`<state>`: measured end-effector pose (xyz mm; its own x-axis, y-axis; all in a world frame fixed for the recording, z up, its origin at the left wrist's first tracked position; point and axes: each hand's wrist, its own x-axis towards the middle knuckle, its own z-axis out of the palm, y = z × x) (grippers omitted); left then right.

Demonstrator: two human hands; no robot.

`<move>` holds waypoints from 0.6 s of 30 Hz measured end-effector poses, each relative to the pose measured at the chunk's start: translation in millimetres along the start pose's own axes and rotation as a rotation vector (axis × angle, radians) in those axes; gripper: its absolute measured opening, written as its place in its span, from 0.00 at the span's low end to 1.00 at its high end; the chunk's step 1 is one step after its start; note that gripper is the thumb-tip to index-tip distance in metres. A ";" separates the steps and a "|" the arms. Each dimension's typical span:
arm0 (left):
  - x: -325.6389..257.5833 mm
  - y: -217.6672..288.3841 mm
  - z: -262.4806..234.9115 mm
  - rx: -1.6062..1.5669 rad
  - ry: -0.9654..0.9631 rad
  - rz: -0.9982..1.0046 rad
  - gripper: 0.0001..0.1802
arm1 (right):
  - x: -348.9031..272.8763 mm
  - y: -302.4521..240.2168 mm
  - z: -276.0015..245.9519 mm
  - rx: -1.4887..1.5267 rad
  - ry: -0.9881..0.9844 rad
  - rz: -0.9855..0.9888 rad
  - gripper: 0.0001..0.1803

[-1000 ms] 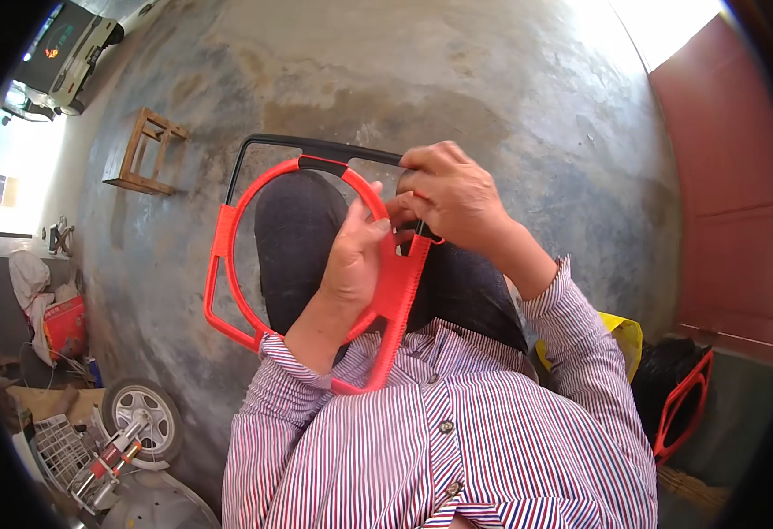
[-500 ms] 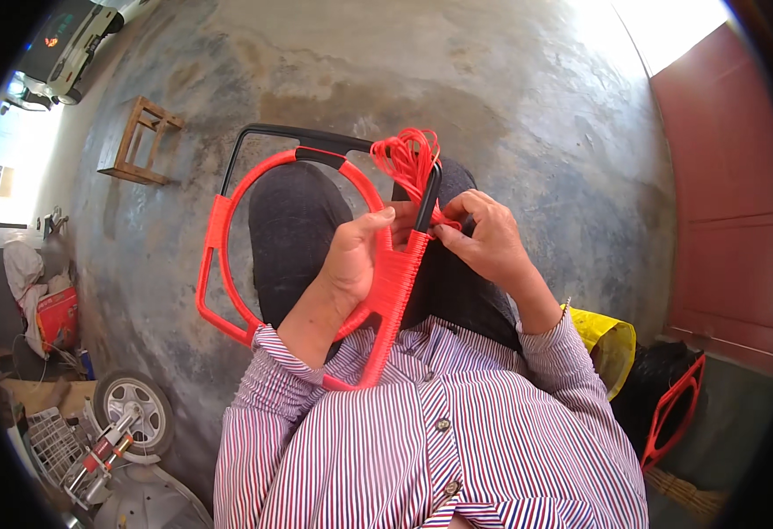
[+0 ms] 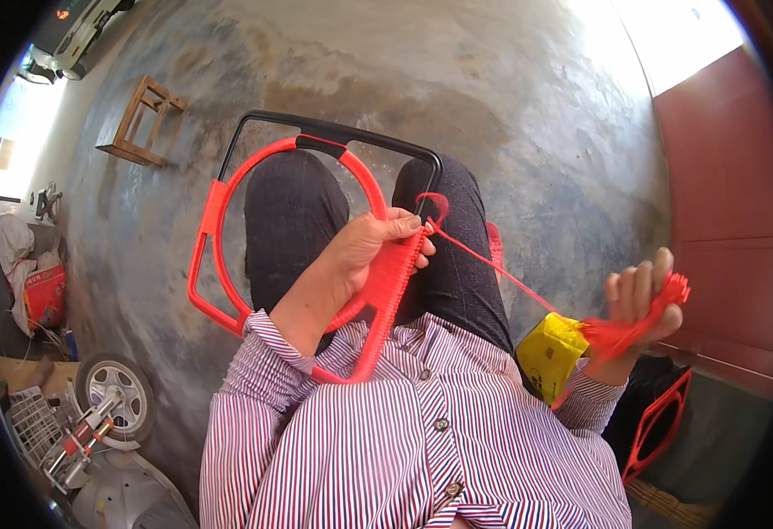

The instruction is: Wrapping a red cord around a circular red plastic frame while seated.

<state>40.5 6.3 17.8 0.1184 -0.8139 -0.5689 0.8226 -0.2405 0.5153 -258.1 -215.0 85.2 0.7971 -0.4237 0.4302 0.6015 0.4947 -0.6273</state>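
At the centre of the view, a black-and-red framework point(image 3: 349, 132) lay over the seated person's lap, its lower red end reaching the striped shirt point(image 3: 386, 432) and its black bar projecting beyond the dark trousers point(image 3: 289, 220). This placement presumably let the thighs bear the weight, so that one hand sufficed for steadying. The left grip point(image 3: 360, 251) was closed on the red wrapping point(image 3: 386, 286) just below the framework's upper right corner, with the thumb across the near face and fingertips showing past the outer edge. Clasping there, beside the point where a red cord point(image 3: 524, 286) left the framework, probably served to secure the nearest turns against a sideways pull. A loose loop point(image 3: 442, 207) curled at the same corner.

At the right of the view, the right grip point(image 3: 642, 295) held a motion-blurred skein point(image 3: 620, 337), fingers curled around it. The cord ran nearly straight from skein to framework, which suggested tension; bunching the spare length likely kept it from tangling.

The left forearm slanted from lower left toward the centre. The right arm reached outward, its cuff near a yellow bag point(image 3: 550, 357), its fingers pointing upward, the hand well apart from the framework.
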 end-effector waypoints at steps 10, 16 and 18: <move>2.0 -4.3 0.6 0.014 -0.029 0.016 0.13 | 31.2 133.0 33.7 -0.681 0.448 0.580 0.11; 1.0 -1.3 -0.8 -0.009 -0.027 0.007 0.10 | 35.2 120.5 48.8 -0.551 0.316 0.593 0.05; 3.4 -1.4 0.3 -0.026 -0.033 0.004 0.10 | 30.6 116.0 56.1 -0.524 0.257 0.538 0.06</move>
<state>39.6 3.7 15.3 0.1034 -0.8317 -0.5455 0.8363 -0.2242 0.5003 -161.0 -128.0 62.0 0.8959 -0.4209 -0.1424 -0.0173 0.2872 -0.9577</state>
